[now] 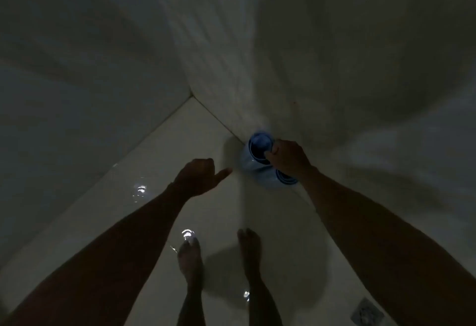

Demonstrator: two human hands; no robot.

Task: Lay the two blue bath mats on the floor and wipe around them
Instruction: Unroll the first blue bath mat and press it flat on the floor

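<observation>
Against the wall base near the corner stood two rolled blue mats (257, 155), still rolled, neither laid yet. Right hand (288, 158) was closed on the top rim of one roll. Left hand (199, 177) hung loosely curled, thumb out, holding nothing. Next likely: lift, unroll flat onto wet floor (206, 135).

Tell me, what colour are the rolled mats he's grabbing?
Blue: the rolled mats under the right hand, head view.
</observation>
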